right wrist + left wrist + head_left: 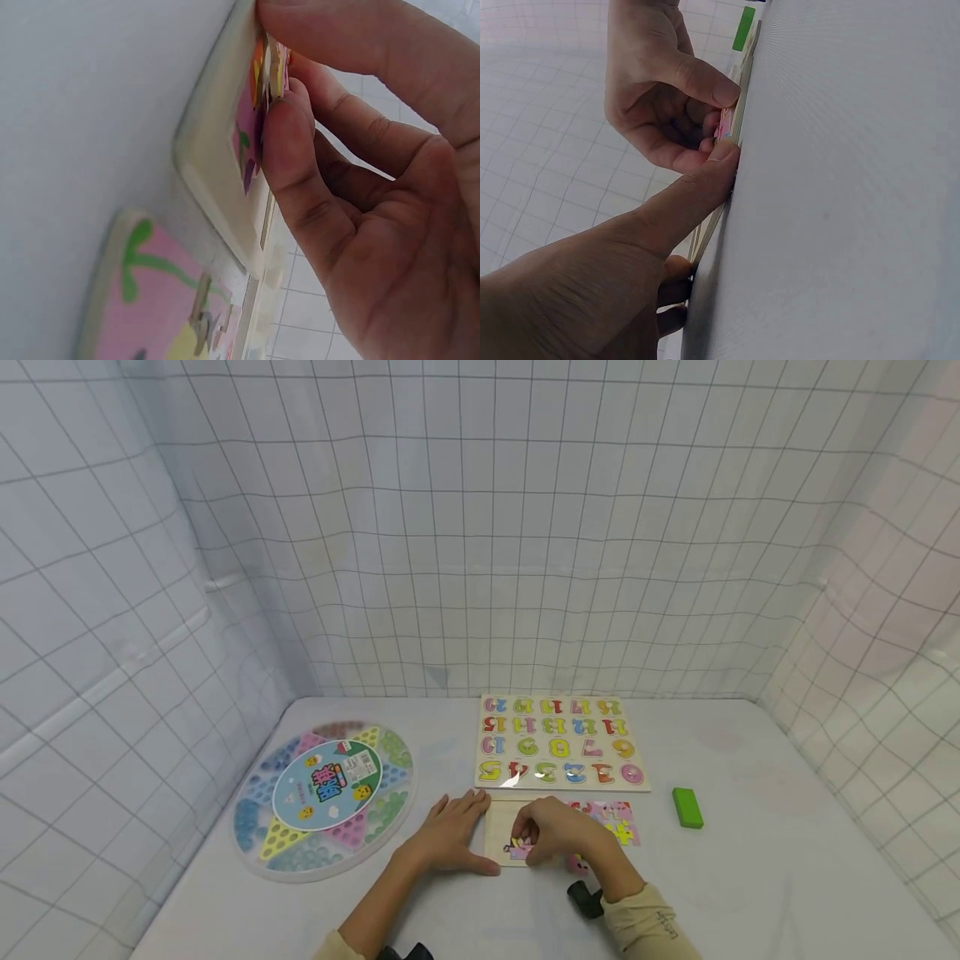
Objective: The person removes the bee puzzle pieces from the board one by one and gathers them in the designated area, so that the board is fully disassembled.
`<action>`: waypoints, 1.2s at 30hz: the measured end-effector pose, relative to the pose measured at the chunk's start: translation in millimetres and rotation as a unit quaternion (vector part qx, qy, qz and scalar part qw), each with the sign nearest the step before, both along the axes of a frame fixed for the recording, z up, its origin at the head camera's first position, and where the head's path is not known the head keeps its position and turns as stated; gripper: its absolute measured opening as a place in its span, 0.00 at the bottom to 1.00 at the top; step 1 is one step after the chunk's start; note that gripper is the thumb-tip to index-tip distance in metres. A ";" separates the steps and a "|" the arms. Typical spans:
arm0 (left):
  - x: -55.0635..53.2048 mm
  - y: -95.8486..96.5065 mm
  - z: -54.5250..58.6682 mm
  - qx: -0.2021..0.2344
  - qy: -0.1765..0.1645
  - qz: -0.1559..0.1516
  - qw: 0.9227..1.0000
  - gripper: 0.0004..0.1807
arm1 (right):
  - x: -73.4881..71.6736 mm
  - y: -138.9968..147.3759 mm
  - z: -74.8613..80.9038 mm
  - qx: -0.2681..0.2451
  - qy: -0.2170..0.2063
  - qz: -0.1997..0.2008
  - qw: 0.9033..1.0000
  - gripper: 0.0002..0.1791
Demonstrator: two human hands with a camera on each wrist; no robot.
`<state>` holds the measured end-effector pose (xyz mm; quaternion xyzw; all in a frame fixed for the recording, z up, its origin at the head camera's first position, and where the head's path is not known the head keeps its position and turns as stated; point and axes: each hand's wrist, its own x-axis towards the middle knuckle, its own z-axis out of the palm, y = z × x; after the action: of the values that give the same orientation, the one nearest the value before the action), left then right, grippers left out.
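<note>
A small wooden puzzle tray (pixel 497 825) lies on the table, with pink puzzle pieces (pixel 519 852) in its near part. My left hand (pixel 450 837) spreads along the tray's left side, fingertips at the far corner and thumb (pixel 724 161) against the near edge. Over the tray, my right hand (pixel 553 828) pinches a puzzle piece (pixel 277 71) between thumb and fingers, close above a pink piece (pixel 244 131) that lies in the tray. The right hand partly hides the held piece in the head view.
Right of the tray are more pink puzzle pieces (pixel 622 814), some lying loose. Behind it is a number puzzle board (pixel 558 736). A round Chinese checkers set (pixel 326 789) lies at the left, a green block (pixel 687 807) at the right. Gridded white curtains (pixel 480 568) enclose the table.
</note>
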<state>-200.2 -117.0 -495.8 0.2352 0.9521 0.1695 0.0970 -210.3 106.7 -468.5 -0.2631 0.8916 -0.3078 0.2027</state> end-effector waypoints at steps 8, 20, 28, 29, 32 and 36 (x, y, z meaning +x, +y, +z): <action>1.2 0.3 0.7 0.005 0.002 -0.001 1.000 0.61 | -0.6 1.2 1.1 -0.004 0.001 0.006 1.000 0.14; 2.7 1.3 1.5 0.004 -0.001 0.000 1.000 0.61 | -0.2 2.1 1.9 -0.014 -0.001 0.011 1.000 0.13; 1.8 0.8 1.6 0.004 0.002 0.000 1.000 0.61 | -0.8 2.4 3.2 -0.016 0.000 0.011 1.000 0.13; 1.5 0.8 1.5 0.004 0.002 0.000 1.000 0.61 | -0.9 2.6 3.3 -0.016 0.001 0.011 1.000 0.13; 1.0 0.9 1.6 0.004 0.001 0.001 1.000 0.61 | -1.2 3.1 3.3 -0.014 0.005 0.014 1.000 0.13; 0.8 0.8 1.6 0.003 0.000 0.002 1.000 0.61 | -0.7 4.0 2.9 -0.019 0.007 0.015 1.000 0.13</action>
<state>-199.4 -116.3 -494.2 0.2336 0.9520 0.1727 0.0962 -211.0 110.7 -465.6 -0.2827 0.8827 -0.3198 0.1964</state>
